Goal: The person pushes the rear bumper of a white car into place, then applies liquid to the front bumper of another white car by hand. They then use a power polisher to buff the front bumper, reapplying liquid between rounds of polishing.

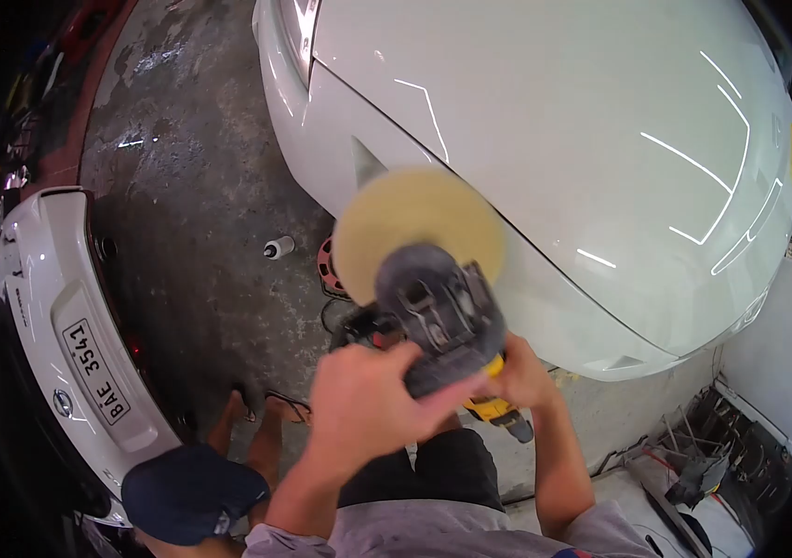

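Observation:
A black and yellow power polisher (442, 321) with a round, pale yellow pad (414, 209) is held up in front of a glossy white car body (545, 139). The pad looks blurred and overlaps the car's panel seam; contact with the paint cannot be made out. My left hand (363, 400) grips the black front part of the polisher, its fingers partly hidden behind it. My right hand (521, 372) is wrapped round the yellow body, right of and behind my left hand.
At the left stands another white car (89, 344). A person in dark shorts (193, 493) is beside it at the lower left. A white bottle (279, 247) and a red ring-shaped object (329, 270) are on the concrete floor. Assorted equipment (703, 465) lies at the lower right.

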`<state>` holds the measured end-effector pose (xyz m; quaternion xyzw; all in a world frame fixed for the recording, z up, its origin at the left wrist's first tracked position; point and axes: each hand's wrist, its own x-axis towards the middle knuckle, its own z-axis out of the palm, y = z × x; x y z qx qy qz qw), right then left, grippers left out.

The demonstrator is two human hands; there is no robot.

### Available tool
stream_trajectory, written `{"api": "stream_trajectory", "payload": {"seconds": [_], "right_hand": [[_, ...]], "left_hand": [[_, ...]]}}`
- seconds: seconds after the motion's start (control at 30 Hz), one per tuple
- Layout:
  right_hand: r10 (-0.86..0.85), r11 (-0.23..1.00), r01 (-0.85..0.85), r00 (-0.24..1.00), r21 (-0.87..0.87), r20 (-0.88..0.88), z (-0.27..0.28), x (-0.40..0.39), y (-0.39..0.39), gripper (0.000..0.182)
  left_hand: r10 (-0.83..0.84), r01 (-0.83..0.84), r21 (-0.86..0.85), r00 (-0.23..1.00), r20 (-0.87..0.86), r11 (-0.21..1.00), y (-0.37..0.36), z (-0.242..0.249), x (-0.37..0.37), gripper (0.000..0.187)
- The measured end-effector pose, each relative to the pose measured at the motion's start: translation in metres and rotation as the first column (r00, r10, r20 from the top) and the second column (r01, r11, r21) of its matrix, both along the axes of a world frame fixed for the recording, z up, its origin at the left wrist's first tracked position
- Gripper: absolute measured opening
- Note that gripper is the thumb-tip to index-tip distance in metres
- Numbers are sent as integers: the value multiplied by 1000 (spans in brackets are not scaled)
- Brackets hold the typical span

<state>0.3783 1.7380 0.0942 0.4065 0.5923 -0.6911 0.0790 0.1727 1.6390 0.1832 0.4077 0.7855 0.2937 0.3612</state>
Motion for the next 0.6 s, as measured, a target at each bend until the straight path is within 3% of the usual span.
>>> {"api": "stream_trajectory", "payload": {"seconds": [0.07,0.13,0.27,0.33,0.37,0.4,0.5,0.57,0.6], "right_hand": [[-145,989,146,988,22,-60,4,33,-17,89],[-315,939,305,948,-158,-40,4,63,-34,86],[-287,947,301,950,-112,120,-7,94,-57,83],[-364,931,361,929,-48,-65,6,50,-48,83],[-324,945,327,940,16,-105,-4,39,-46,85],[-181,983,180,982,-19,-53,-8,27,-37,88],[-130,982,141,987,123,-91,-10,-35,-30,92],[-69,992,71,997,108,-22,-14,-70,-25,100],[-42,990,43,999,135,-6,-17,-85,-26,100]], "left_hand": [[-136,135,-17,991,-18,991,-4,-3,21,42],[-229,229,-41,973,-3,973,-4,-4,39,44],[-275,276,-4,961,23,961,-5,-8,45,45],[-258,258,15,966,-8,966,-7,-11,34,42],[-277,277,-40,961,-7,960,-9,-10,20,39],[-240,239,-16,971,-22,971,-8,-10,5,40],[-133,142,56,982,-135,988,-5,-7,-37,40],[0,4,-240,1000,20,971,-10,-6,-71,41],[19,-18,-216,1000,0,976,-12,-4,-85,42]]}}
